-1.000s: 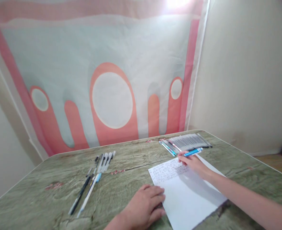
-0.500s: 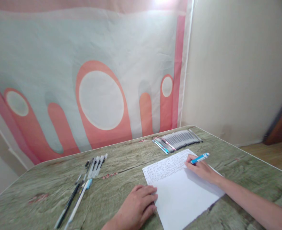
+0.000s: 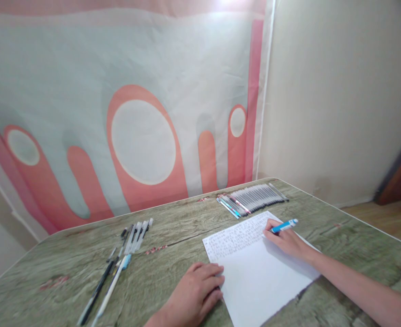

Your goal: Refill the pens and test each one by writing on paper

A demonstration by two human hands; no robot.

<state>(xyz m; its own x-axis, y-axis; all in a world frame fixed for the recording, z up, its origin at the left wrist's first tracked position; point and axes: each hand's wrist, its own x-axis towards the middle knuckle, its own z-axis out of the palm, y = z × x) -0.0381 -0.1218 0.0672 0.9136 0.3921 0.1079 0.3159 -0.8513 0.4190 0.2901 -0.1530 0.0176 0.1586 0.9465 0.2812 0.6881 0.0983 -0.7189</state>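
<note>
A white sheet of paper lies on the table, its upper part covered with rows of small handwriting. My right hand rests on the sheet's upper right part, fingers closed around a blue pen whose back end points up and right. The pen's tip is hidden behind the fingers. At the sheet's left edge my left hand lies palm down, fingertips touching the paper, fingers slightly bent and holding nothing.
Behind the sheet, a long row of pens lies side by side. More pens lie at the left, with a long black pen and a white one nearer. A patterned cloth hangs behind the wood-patterned table.
</note>
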